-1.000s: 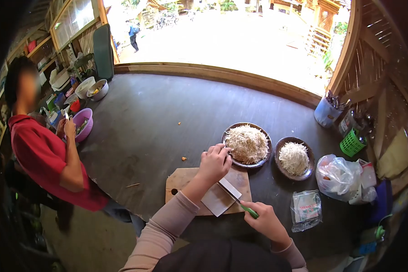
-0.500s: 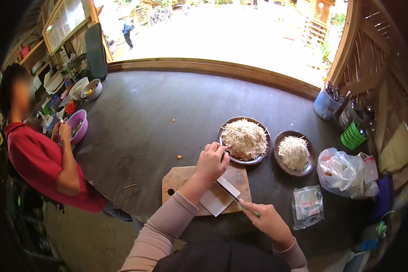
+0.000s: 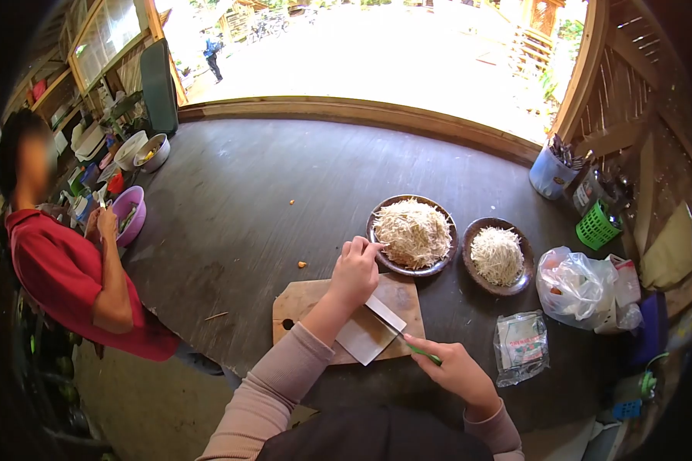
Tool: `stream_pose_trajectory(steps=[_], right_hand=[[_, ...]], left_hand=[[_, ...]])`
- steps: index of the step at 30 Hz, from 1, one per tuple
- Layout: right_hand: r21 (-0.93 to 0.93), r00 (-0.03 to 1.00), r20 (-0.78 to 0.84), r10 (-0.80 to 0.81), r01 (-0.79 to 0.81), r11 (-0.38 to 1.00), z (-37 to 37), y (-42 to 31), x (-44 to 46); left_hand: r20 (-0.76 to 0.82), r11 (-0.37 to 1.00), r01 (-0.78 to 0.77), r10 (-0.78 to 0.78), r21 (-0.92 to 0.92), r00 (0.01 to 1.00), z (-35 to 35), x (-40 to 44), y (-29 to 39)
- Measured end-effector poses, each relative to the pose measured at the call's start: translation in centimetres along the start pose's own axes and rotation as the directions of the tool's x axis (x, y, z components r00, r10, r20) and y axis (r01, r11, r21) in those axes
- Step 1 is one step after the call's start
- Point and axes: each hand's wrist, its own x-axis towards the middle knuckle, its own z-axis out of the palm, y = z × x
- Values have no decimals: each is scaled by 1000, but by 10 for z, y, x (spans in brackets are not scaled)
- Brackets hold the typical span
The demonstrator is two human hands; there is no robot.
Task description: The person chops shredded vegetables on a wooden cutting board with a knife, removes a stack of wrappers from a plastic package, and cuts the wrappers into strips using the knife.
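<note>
My left hand (image 3: pixel 354 270) is closed, its fingertips beside the rim of a dark bowl heaped with pale shreds (image 3: pixel 413 233); what it pinches, if anything, is too small to tell. In my right hand (image 3: pixel 457 370) is a green-handled knife (image 3: pixel 424 354), its blade lying across a white sheet (image 3: pixel 366 338). The sheet rests on a wooden cutting board (image 3: pixel 304 301) with a hole near its left edge. A second, smaller bowl of white shreds (image 3: pixel 497 256) stands to the right of the first.
A clear plastic packet (image 3: pixel 521 348), a plastic bag (image 3: pixel 575 286), a green basket (image 3: pixel 598 226) and a utensil bucket (image 3: pixel 552 175) are at the right. A person in red (image 3: pixel 77 280) stands at the left by a purple basin (image 3: pixel 134 201). Small crumbs dot the dark table (image 3: pixel 231 200).
The whole view has shifted slightly, with the scene sliding a little to the left. Both of my hands keep nearly the same places over the board, and the knife stays in my right hand.
</note>
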Motion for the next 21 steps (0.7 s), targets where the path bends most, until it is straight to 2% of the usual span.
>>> stream_pose_trajectory(steps=[5,10,12,13,21], right_hand=[[-37,1000,-5,-20,20,999,0,-2,1],[-72,998,-13,-59,57,996,-2,-6,4],[-81,999,-14,41,-42,996,-6,-14,7],[-85,999,-10,36,-37,996,-9,-19,9],[-315,995,99,10,21,949,-25,-43,24]], left_hand=[[11,999,20,-20,39,1000,-1,-2,0],[81,991,97,-104,93,991,2,-4,0],[73,990,102,-110,98,991,7,-3,-3],[69,989,107,-114,99,991,9,-2,-5],[72,977,172,-182,130,981,16,-7,-16]])
